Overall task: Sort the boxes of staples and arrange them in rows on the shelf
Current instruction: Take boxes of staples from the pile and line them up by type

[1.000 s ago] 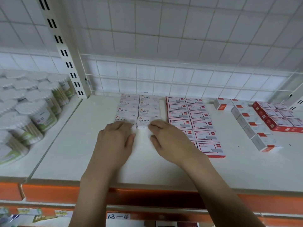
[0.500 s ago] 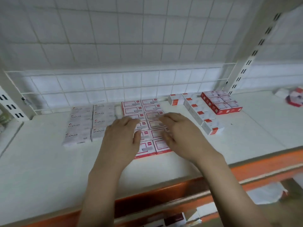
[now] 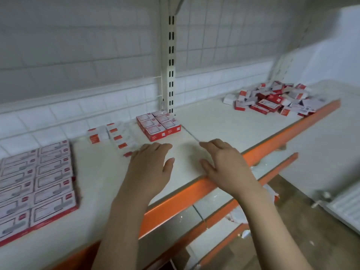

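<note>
While both hands (image 3: 181, 164) hover spread, gripping nothing; white box row (image 3: 121, 138) runs front-to-back, red ends leftward

A white slotted upright (image 3: 171, 61) stood at the back, rising between two wire grid panels (image 3: 81, 41). Behind the grid, the wall (image 3: 58, 117) was faced with white tiles. A second slotted upright (image 3: 282, 61) stood further right, partly blurred. Below the orange front rail (image 3: 194, 189), a lower level (image 3: 216, 197) carried white and red scraps that were too blurred to identify. The floor (image 3: 303, 236) at lower right was dark and mottled. A white ribbed panel (image 3: 348, 209) lay at the right edge, with a metal fitting (image 3: 321, 199) just beside it. A plain pale wall (image 3: 335, 45) closed the right side.
</note>
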{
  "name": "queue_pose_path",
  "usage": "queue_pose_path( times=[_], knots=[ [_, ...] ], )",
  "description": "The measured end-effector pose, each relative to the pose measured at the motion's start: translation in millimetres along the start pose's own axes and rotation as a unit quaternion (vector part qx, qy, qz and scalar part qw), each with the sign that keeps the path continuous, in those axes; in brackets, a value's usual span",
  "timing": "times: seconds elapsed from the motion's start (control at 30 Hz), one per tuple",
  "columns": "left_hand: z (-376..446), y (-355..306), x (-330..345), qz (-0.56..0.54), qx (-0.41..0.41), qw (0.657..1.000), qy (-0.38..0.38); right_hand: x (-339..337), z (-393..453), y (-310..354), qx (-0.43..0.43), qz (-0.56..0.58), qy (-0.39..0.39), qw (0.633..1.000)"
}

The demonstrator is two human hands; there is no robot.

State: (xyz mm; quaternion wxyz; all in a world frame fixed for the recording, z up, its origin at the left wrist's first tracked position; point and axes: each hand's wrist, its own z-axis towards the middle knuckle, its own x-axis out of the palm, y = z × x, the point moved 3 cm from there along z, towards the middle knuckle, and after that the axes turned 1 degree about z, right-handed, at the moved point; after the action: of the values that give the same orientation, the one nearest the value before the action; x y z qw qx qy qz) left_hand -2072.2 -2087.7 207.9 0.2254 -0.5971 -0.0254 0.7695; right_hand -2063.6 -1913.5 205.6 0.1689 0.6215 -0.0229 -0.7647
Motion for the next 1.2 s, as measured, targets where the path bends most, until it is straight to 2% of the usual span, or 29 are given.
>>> queue_pose_path(
  times=[0.23,0.4,0.67,1.2],
  knots=[
    [53,-111,65,0.000,-0.005,0.999,0.043,-37,6,-139,0.025,0.007,0.006,1.000],
    [73,-153,91,0.019,-0.019,0.998,0.063,-39,9,-198,0.027,0.023,0.028,0.999],
    [118,-167,110,0.024,-0.020,0.997,0.072,-29,33,-239,0.036,0.052,0.048,0.997],
    [240,-189,126,0.016,0.026,0.997,0.066,-51,97,-309,0.065,0.046,-0.010,0.997]
  ],
)
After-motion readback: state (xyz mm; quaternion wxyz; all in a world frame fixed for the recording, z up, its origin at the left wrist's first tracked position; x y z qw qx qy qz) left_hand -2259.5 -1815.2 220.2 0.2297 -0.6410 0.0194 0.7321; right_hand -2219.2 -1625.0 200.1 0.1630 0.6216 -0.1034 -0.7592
